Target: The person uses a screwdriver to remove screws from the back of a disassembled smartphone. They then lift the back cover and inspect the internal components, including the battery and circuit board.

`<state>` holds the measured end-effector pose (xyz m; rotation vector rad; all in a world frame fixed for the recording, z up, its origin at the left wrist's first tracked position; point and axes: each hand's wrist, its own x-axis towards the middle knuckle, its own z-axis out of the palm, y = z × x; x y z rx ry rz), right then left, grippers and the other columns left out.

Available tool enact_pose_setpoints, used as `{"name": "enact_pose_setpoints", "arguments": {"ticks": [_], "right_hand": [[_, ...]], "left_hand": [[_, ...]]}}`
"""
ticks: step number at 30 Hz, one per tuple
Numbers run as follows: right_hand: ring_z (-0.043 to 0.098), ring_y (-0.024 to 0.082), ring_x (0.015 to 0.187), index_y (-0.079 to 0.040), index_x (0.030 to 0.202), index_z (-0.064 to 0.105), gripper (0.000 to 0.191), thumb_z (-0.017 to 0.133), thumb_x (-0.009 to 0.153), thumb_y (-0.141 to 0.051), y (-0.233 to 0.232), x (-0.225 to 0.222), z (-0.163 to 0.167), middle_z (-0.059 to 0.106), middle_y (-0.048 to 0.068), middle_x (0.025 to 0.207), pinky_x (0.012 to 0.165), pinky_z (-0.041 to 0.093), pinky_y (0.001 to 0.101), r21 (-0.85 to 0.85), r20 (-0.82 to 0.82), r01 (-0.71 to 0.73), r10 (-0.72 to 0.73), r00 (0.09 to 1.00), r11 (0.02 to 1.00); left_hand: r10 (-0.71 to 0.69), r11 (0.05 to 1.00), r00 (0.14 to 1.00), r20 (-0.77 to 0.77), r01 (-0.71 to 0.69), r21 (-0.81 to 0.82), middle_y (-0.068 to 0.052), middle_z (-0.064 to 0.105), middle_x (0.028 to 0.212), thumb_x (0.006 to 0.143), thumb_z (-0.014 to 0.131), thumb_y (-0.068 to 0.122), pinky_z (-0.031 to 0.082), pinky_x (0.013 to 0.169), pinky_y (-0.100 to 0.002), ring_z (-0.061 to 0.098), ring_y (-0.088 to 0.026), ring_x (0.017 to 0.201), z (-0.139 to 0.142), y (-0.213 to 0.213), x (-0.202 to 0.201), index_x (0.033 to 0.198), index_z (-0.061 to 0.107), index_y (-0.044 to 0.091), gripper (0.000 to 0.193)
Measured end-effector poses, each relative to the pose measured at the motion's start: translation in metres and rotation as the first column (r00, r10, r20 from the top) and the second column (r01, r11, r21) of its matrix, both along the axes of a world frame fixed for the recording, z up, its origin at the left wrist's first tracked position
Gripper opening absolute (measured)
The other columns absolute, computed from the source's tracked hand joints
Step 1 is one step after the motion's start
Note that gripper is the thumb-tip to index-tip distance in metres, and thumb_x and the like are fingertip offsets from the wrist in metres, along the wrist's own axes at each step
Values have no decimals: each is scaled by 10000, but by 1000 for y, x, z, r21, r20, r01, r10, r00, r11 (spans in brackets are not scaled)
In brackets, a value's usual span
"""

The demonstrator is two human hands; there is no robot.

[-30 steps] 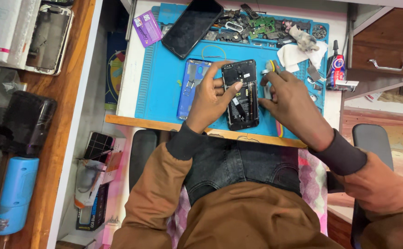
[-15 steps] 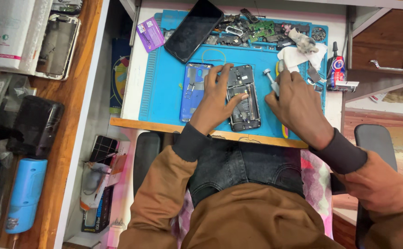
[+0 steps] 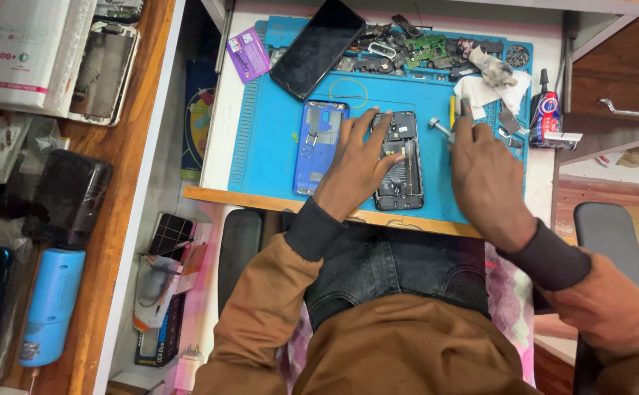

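Left hand (image 3: 359, 164) lies flat with fingers spread on the opened phone (image 3: 398, 161), pinning it to the blue mat (image 3: 268, 139) on the desk (image 3: 220, 110). Phone sits mid-mat, back off, black insides showing. Blue back cover (image 3: 318, 146) lies just beside it on the left, touching the left hand's edge. Right hand (image 3: 484, 172) is closed around a screwdriver (image 3: 440, 128), metal tip pointing toward the phone's top right corner; contact not clear. Another black phone (image 3: 318, 47) lies face up at the mat's top edge. Loose parts (image 3: 414, 51) and a white cloth (image 3: 491, 88) at top right, glue tube (image 3: 546, 113) beside the mat.
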<state>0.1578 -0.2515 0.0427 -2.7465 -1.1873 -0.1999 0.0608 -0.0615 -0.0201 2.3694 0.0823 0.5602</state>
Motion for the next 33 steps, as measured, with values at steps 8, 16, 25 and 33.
{"name": "enact_pose_setpoints", "arguments": {"ticks": [8, 16, 25, 33], "right_hand": [[738, 381, 859, -5, 1211, 514, 207, 586, 1093, -158, 7, 39, 31, 733, 218, 952, 689, 541, 461, 164, -317, -21, 72, 946, 986], [740, 268, 1161, -88, 1433, 297, 434, 505, 1084, 65, 55, 62, 0, 683, 161, 1280, 993, 672, 372, 772, -634, 260, 668, 391, 580], [773, 290, 1190, -171, 1662, 227, 646, 495, 1142, 103, 64, 50, 2, 680, 171, 1219, 974, 643, 392, 801, -460, 40, 570, 680, 598], [783, 281, 1129, -160, 1645, 223, 632, 498, 1139, 100, 68, 49, -2, 675, 147, 1174, 938, 653, 378, 814, -471, 70, 584, 661, 577]], "left_hand": [[-9, 1000, 999, -38, 9, 2, -259, 439, 1533, 951, 740, 235, 420, 1110, -503, 462, -419, 1277, 8, -2, -3, 1478, 484, -5, 633], [-3, 996, 1000, -21, 1, -86, -247, 461, 1520, 925, 767, 242, 415, 1131, -487, 454, -421, 1319, 10, 0, -5, 1550, 358, -34, 796], [16, 1000, 998, -53, -17, -26, -244, 473, 1518, 926, 772, 289, 431, 1105, -492, 466, -416, 1293, 12, 2, -6, 1428, 550, 13, 614], [18, 1000, 998, -52, -19, -9, -243, 473, 1520, 931, 763, 300, 439, 1104, -496, 470, -410, 1289, 14, 1, -7, 1430, 564, 39, 597]]}}
